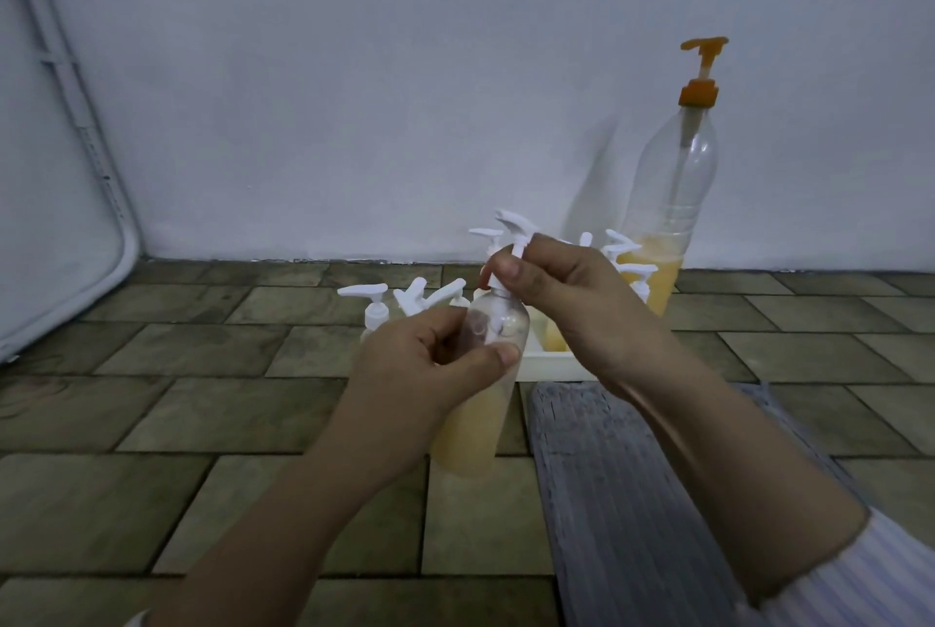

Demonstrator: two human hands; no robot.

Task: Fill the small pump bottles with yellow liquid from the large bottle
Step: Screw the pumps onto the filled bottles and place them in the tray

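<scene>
Grey ribbed fabric [627,490] covers your right leg closest to the lens, striped pale sleeve [890,571] at the right wrist. Just past it you hold the small clear plastic pump bottle [475,424] in mid-air over the floor, roughly half full of cloudy yellow liquid, tilted slightly. Your left hand [430,363] wraps the bottle's upper body, thumb across the front. Your right hand [561,292] pinches the white pump collar [498,279] at the neck, fingers curled round it, nozzle sticking up above.

Handling: likely light, thin-walled plastic, so it probably dents if squeezed; liquid could make it slick. Grip the body mid-height, turn at the ribbed collar, not the pump head, which looks flimsy and would press down.

Behind sits a white tray [551,365] crowded with more white-topped small bottles [375,310], some showing yellow. Farther back stands the tall clear large bottle with orange pump [668,201], yellow liquid low in it, near the pale wall [354,69]. Brown tiled floor [152,424] all around.
</scene>
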